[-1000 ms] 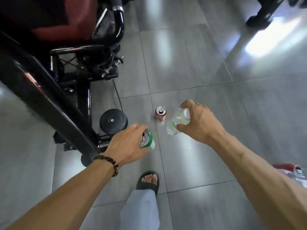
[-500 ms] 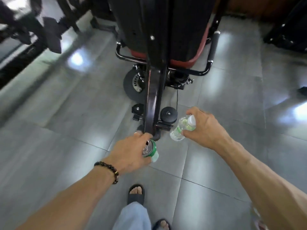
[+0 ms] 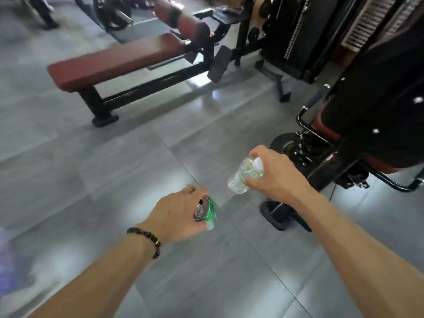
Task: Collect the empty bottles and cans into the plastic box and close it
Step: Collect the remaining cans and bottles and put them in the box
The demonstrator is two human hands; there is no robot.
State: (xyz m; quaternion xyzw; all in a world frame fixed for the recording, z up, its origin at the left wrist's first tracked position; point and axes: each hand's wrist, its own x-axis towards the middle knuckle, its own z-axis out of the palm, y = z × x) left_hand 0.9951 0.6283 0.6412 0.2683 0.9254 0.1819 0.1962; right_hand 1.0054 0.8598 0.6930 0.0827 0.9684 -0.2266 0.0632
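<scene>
My left hand (image 3: pixel 176 214) grips a green can (image 3: pixel 207 213) from above, its opened top tilted towards me. My right hand (image 3: pixel 275 175) holds a clear plastic bottle (image 3: pixel 243 177) with a green label and a white cap, gripped near the cap with the base pointing down and left. Both are carried above the grey tiled floor. The plastic box is out of view, unless it is the blurred bluish shape (image 3: pixel 6 260) at the left edge, which I cannot make out.
A dark red padded bench (image 3: pixel 114 63) on a black frame stands ahead on the left. A black gym machine (image 3: pixel 367 125) with a red seat and black base feet fills the right side. Grey floor tiles (image 3: pixel 114 161) lie between them.
The view has swung left: the machine that stood ahead is now at the right and the bench has come into sight. The red can on the floor is out of view. Both hands still hold their items.
</scene>
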